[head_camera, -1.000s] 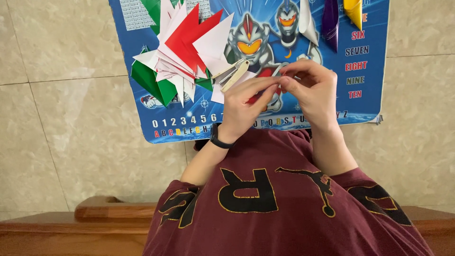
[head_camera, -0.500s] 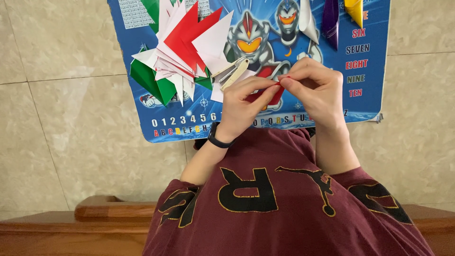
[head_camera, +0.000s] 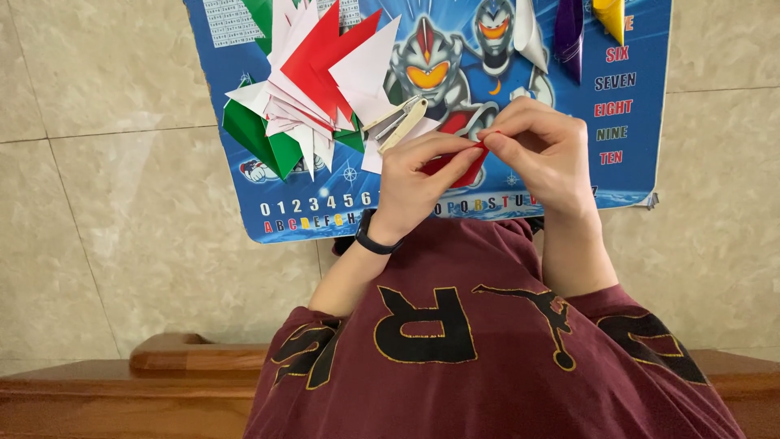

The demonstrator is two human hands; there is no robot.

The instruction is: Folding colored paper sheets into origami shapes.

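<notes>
Both my hands hold a small folded piece of red paper (head_camera: 461, 165) above a blue illustrated mat (head_camera: 642, 49). My left hand (head_camera: 418, 180), with a black band at the wrist, pinches the paper's left side. My right hand (head_camera: 540, 150) pinches its upper right edge with thumb and forefinger. Most of the paper is hidden behind my fingers. A pile of folded paper triangles (head_camera: 313, 81) in red, white and green lies just left of my hands on the mat. A cream-coloured stapler (head_camera: 398, 123) rests beside the pile, close to my left hand.
Folded white (head_camera: 524, 28), purple (head_camera: 569, 32) and yellow (head_camera: 609, 15) paper shapes lie at the mat's far edge. Beige floor tiles (head_camera: 106, 187) surround the mat. A wooden edge (head_camera: 122, 382) runs along the bottom, and my maroon shirt (head_camera: 487, 349) fills the lower middle.
My fingers have shifted slightly on the red paper, with the right thumb and forefinger closing on its upper edge. Everything else stays where it was.
</notes>
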